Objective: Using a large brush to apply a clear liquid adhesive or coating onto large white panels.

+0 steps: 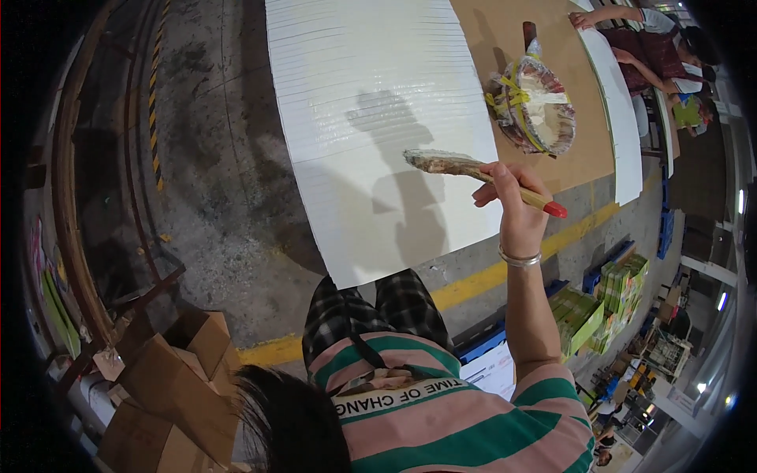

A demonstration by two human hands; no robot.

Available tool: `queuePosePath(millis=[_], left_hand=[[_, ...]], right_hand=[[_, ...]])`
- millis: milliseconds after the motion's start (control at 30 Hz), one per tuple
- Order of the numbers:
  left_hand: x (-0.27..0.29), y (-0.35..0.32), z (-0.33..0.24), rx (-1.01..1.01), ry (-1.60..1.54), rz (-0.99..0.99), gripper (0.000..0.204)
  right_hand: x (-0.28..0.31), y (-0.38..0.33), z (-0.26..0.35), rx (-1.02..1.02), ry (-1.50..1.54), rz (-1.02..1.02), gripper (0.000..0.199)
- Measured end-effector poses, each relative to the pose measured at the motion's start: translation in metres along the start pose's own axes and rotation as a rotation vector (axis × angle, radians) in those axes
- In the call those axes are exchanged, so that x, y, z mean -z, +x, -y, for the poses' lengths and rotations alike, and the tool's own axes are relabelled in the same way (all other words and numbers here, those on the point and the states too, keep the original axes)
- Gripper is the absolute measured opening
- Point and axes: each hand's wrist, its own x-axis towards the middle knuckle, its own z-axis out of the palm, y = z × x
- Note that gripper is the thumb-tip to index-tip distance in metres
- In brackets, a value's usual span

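Observation:
My right hand (519,197) is wrapped round the wooden handle of a brush (453,164). The handle's end is red, and the dark, coated bristles point left above white sheets (347,181). These sheets overlap in a fanned stack with many close edges, and a wet sheen shows on them. The brush casts a shadow there; whether its tip touches the sheets I cannot tell. Beyond my right hand stands a plastic-wrapped pot (516,114) tied with yellow strips, holding a pale paste. My left hand is out of view.
The sheets lie on a brown board (579,162). Cardboard boxes (169,386) stand at the lower left. Green packs (619,296) are stacked on blue pallets to the right. Other people (662,59) work at a table on the far right. A metal frame (130,158) runs along the left.

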Motion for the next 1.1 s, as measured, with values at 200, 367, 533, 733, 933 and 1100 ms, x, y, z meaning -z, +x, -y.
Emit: queuePosePath(millis=[200, 367, 533, 733, 933, 1100], left_hand=[[0.000, 0.001, -0.003, 0.006, -0.093, -0.006, 0.043], [-0.014, 0.009, -0.005, 0.007, -0.190, 0.008, 0.042], [-0.023, 0.019, -0.010, -0.009, -0.308, 0.007, 0.041], [-0.031, 0.027, -0.012, -0.028, -0.451, -0.017, 0.041], [-0.093, 0.010, -0.092, -0.127, -0.376, 0.067, 0.036], [-0.046, 0.051, 0.001, 0.148, -0.366, 0.039, 0.035]], right_hand=[[-0.009, 0.006, -0.004, -0.018, 0.001, 0.050, 0.017], [-0.011, 0.018, -0.025, 0.139, -0.062, 0.085, 0.011], [0.027, -0.003, -0.038, -0.201, -0.340, 0.388, 0.009], [0.004, 0.063, -0.024, 0.100, -0.130, 0.241, 0.013], [0.004, 0.120, -0.033, 0.063, -0.007, 0.187, 0.015], [-0.017, 0.158, -0.035, 0.077, 0.111, 0.179, 0.018]])
